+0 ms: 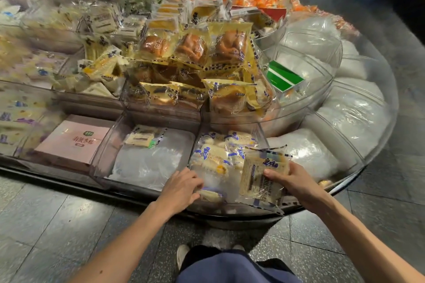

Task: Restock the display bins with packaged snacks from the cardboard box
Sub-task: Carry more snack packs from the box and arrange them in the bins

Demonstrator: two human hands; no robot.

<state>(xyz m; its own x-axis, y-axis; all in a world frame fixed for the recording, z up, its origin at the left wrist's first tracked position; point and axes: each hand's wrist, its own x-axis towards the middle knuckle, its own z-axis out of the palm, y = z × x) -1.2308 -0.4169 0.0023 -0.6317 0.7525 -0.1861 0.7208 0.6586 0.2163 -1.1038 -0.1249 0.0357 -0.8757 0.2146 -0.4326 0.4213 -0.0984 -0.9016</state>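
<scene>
Your right hand (296,182): pinches a pack (262,181) by its side.
Your left hand (181,187): touches packs (213,156) in the bin (261,131); grip unclear.
Pack: light, soft, slippery; hold its edge, don't squeeze.

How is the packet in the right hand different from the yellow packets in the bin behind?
The packet held by the right hand has a clear wrapper with blue print and pale bread; the yellow packets show brown buns. The packet is held tilted over the front bin; the yellow packets lie piled. Both are sealed plastic bread packets.
</scene>
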